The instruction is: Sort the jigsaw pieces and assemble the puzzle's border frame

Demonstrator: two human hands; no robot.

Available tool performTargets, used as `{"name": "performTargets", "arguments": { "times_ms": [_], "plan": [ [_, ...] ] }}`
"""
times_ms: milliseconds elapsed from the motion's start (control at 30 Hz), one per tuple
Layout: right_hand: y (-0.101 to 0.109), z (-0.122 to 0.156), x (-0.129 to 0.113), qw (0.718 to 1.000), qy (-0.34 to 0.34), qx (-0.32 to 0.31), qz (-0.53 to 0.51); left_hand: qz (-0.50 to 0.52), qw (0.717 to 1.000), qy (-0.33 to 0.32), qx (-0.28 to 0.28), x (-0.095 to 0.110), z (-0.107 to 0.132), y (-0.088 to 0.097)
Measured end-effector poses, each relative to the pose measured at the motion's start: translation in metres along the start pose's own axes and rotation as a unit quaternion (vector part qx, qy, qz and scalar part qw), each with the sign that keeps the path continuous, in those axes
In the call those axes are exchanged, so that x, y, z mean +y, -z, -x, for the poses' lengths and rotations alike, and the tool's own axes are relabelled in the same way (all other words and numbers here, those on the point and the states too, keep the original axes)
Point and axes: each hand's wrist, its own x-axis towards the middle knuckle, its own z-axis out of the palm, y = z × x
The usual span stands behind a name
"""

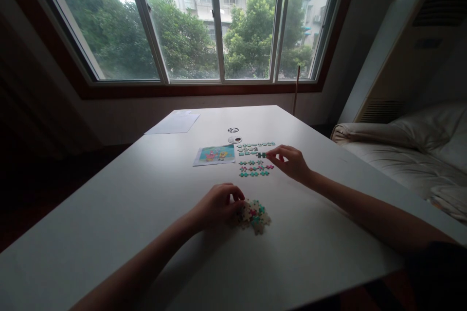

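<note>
A small heap of loose jigsaw pieces (255, 215) lies on the white table (146, 214) in front of me. My left hand (218, 205) rests curled at the heap's left edge, fingertips touching the pieces. My right hand (291, 162) reaches further out and pinches a green jigsaw piece (261, 155) between thumb and fingers, at the right side of several rows of laid-out pieces (254, 159). A colourful cartoon reference picture (215, 154) lies flat just left of those rows.
A sheet of paper (174, 123) lies at the table's far left. Two small round objects (234, 139) sit behind the rows. Big windows (204, 19) face trees and buildings. A bed with pale bedding (408, 155) stands to the right, and a thin stick (296, 90) leans under the window.
</note>
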Motion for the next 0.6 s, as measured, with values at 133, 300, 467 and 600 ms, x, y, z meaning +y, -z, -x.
{"name": "performTargets", "arguments": {
  "times_ms": [133,300,467,600],
  "plan": [
    [-0.007,0.003,0.031,0.991,-0.114,-0.068,-0.025,-0.001,1.000,0.001,-0.002,0.001,0.001,0.000],
    [-0.011,0.012,0.062,0.963,-0.205,-0.173,-0.015,-0.002,1.000,0.001,-0.002,-0.001,0.001,-0.003],
    [-0.013,0.016,0.066,0.956,-0.204,-0.209,-0.011,-0.001,1.000,0.006,0.001,-0.002,0.001,-0.005],
    [-0.014,0.016,0.066,0.956,-0.201,-0.214,-0.015,0.002,1.000,0.003,-0.001,-0.001,0.000,-0.003]
  ]
}}
